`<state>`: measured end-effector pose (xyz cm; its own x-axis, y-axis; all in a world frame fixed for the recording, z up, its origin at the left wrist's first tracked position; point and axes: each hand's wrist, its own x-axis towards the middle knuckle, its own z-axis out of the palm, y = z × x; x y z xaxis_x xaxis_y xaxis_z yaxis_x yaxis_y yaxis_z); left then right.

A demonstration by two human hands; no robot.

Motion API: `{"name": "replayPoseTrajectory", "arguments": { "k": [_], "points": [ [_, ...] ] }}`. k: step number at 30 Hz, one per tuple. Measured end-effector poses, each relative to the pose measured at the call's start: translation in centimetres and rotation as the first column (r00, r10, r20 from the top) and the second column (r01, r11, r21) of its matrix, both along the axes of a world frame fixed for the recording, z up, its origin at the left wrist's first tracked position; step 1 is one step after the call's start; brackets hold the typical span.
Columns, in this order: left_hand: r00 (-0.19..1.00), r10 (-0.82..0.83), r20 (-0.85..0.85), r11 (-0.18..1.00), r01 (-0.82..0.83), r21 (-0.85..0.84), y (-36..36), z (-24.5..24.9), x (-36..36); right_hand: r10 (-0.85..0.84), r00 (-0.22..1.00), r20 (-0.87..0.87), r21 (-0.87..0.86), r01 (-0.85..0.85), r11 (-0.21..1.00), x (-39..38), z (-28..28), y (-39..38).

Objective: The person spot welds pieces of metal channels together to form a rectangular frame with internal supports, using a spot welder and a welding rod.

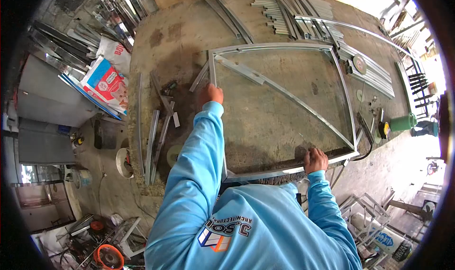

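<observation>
A rectangular metal frame [279, 46] with a diagonal bar [303, 105] lies on the worktable [175, 33] in front of me. My left hand [211, 94] is wrapped round the frame's left side bar, below the upper left corner. At the near edge, my right hand [315, 160] grips the front bar, right of its middle. The diagonal runs from the upper left corner to the lower right one. A short flat strip [251, 75] lies along its upper part.
Loose metal offcuts [154, 137] lie left of the frame. Stacked metal tubes [294, 14] cover the table's far right. A cutting disc [359, 64], a tape measure [384, 128] and a green container [403, 122] stand at right. A white bucket [124, 163] sits on the floor at left.
</observation>
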<state>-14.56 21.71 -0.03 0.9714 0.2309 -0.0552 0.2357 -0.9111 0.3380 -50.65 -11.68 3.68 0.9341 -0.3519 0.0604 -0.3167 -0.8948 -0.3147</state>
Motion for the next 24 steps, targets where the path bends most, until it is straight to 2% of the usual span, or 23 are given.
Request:
{"name": "replayPoseTrajectory", "arguments": {
  "k": [3, 5, 7, 9, 12, 14, 15, 16, 17, 18, 21, 22, 23, 24],
  "points": [
    [0.999, -0.043, 0.014, 0.998, 0.042, 0.038, 0.5, -1.6, 1.0, 0.007, 1.0, 0.028, 0.023, -0.007, 1.0, 0.1, 0.3, 0.1],
    [0.999, -0.032, 0.039, 0.999, 0.032, 0.002, 1.2, -6.1, 2.9, 0.005, 1.0, 0.029, 0.019, -0.006, 1.0, 0.0, 0.0, -0.1],
    [0.998, -0.019, 0.061, 0.999, 0.021, -0.034, 1.1, -5.4, 2.6, 0.004, 1.0, 0.029, 0.016, -0.005, 1.0, -0.1, -0.1, -0.1],
    [1.0, -0.018, -0.024, 0.999, 0.019, 0.026, 0.0, 1.1, 0.2, 0.006, 1.0, -0.005, 0.006, -0.006, 1.0, 0.1, 0.3, 0.0],
    [0.998, -0.014, -0.055, 0.999, 0.016, 0.037, 0.3, 0.4, 0.7, 0.021, 0.997, 0.07, -0.071, -0.016, 0.997, -0.5, -2.0, -0.9],
    [0.995, -0.097, 0.007, 0.991, 0.096, 0.093, 1.0, -0.4, 0.8, -0.004, 1.0, -0.021, 0.001, 0.004, 1.0, 0.1, 0.4, 0.1],
    [0.993, -0.115, 0.04, 0.993, 0.115, 0.009, 1.5, -1.9, 0.8, 0.0, 1.0, 0.015, 0.014, 0.0, 1.0, 0.1, -0.1, 0.0],
    [0.984, -0.151, -0.097, 0.988, 0.146, -0.058, 1.4, 1.4, -1.2, -0.014, 0.998, 0.067, -0.076, 0.019, 0.997, -0.4, -1.4, -0.3],
    [0.983, -0.181, -0.037, 0.979, 0.176, -0.106, 2.2, 0.2, -2.2, 0.019, 1.0, -0.011, 0.002, -0.019, 1.0, -0.1, -0.4, -0.3],
    [0.978, -0.201, -0.059, 0.974, 0.193, -0.122, 2.9, 0.0, -4.8, -0.013, 0.998, -0.056, -0.018, 0.012, 1.0, -0.1, -0.3, -0.2],
    [0.967, -0.241, -0.08, 0.957, 0.222, -0.186, 4.8, 1.0, -13.6, 0.001, 0.999, -0.051, 0.007, -0.001, 1.0, -0.1, -1.5, -0.8],
    [0.964, -0.265, -0.021, 0.944, 0.255, -0.21, 5.6, 0.7, -16.9, 0.01, 0.998, -0.064, 0.011, -0.01, 1.0, -0.2, -1.5, -0.7],
    [0.96, -0.263, -0.091, 0.909, 0.215, -0.357, 6.4, 1.2, -19.9, 0.004, 0.998, -0.063, -0.003, -0.005, 1.0, -0.1, -1.3, -0.6],
    [0.953, -0.278, -0.121, 0.915, 0.224, -0.336, 6.6, 3.0, -22.7, -0.003, 0.998, -0.057, -0.019, 0.001, 1.0, -0.1, -1.2, -0.5]
  ]
}}
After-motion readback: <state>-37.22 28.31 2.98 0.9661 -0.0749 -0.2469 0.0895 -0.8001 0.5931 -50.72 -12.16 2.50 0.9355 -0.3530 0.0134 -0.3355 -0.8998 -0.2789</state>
